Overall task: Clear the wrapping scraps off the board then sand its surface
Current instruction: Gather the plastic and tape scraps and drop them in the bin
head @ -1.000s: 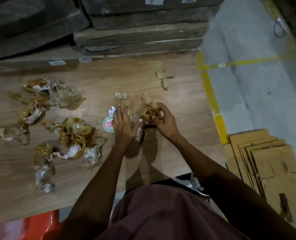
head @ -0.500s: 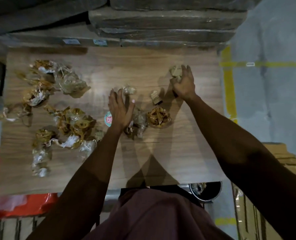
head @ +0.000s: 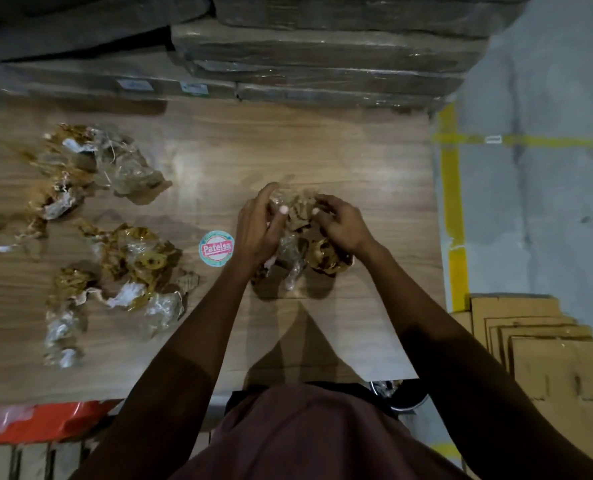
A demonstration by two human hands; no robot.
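Now the right hand (head: 342,225), which half a second ago reached to the far cardboard bits, is back beside the left hand (head: 258,230); both curl their fingers round one crumpled heap of brown tape, clear plastic and cardboard scraps (head: 302,237) resting mid-right on the wood-grain board (head: 323,150). Just left lies a round red-and-teal sticker (head: 216,248). More loose wrapping scraps (head: 122,258) litter the board's left half, with flattened cardboard sheets (head: 548,351) on the floor at right.
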